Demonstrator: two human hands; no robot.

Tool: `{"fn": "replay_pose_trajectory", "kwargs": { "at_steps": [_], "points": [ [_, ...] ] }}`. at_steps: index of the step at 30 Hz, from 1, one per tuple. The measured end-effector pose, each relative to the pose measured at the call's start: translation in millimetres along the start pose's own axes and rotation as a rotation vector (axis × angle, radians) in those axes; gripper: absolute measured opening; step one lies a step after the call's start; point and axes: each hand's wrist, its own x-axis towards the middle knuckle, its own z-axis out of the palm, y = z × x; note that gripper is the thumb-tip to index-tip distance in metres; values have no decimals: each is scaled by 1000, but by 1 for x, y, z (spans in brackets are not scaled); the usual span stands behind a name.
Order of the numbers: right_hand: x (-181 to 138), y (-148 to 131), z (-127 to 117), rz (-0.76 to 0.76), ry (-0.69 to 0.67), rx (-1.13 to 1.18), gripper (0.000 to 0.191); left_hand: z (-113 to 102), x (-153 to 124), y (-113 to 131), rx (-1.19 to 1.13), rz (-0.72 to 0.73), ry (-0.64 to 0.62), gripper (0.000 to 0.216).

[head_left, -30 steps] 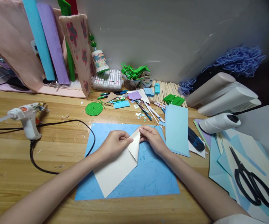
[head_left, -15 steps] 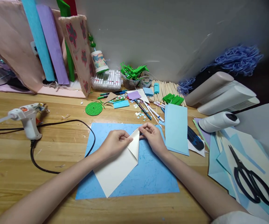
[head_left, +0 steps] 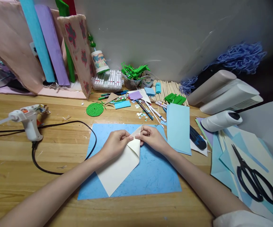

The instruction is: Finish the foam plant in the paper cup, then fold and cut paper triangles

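Observation:
A cream sheet of paper (head_left: 117, 167) lies at a slant over a blue mat (head_left: 160, 176), its right corner folded over into a flap. My left hand (head_left: 116, 143) pinches the paper near its upper edge, thumb on top. Close beside it, my right hand (head_left: 151, 137) is closed on the folded flap, thumb pressing its face and fingers behind. The thumbs nearly meet. Under the hands, part of the paper's upper edge is hidden.
To the left lies a white glue gun (head_left: 31, 121) with a looping black cord. Light blue paper (head_left: 179, 129) and black scissors (head_left: 252, 176) on stacked sheets are at the right. Behind are a green disc (head_left: 95, 109), loose pens (head_left: 144, 109) and a marker box (head_left: 108, 79).
My right hand has moved slightly left and down along the flap, its thumb now nearer my left thumb. The flap bulges more. My left hand has barely moved.

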Motion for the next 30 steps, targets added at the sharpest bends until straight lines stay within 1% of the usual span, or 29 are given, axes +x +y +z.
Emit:
{"fn": "replay_pose_trajectory", "kwargs": {
  "at_steps": [5,9,13,17,21,25,28,30],
  "points": [
    [1,-4,1,25,27,48,31,-1,2,-1,16,-10,-12,26],
    [-1,-5,0,0,-21,-43,28,-2,1,1,21,15,-18,26],
    [-2,-6,1,35,6,-41,31,-2,0,2,1,-5,-30,27],
    [-2,-8,1,47,-45,-21,31,-2,0,3,-43,-42,-2,27],
    [-2,-8,0,36,-29,6,30,-1,2,4,-99,-74,12,27],
    [-2,-6,-1,28,-77,7,29,0,2,3,-116,-93,90,27],
    [-2,-5,-1,18,-53,-13,30,-1,2,2,-117,-91,107,28],
    [-2,-6,-1,27,-45,-7,30,-2,2,3,-131,-97,91,29]
  ]
}}
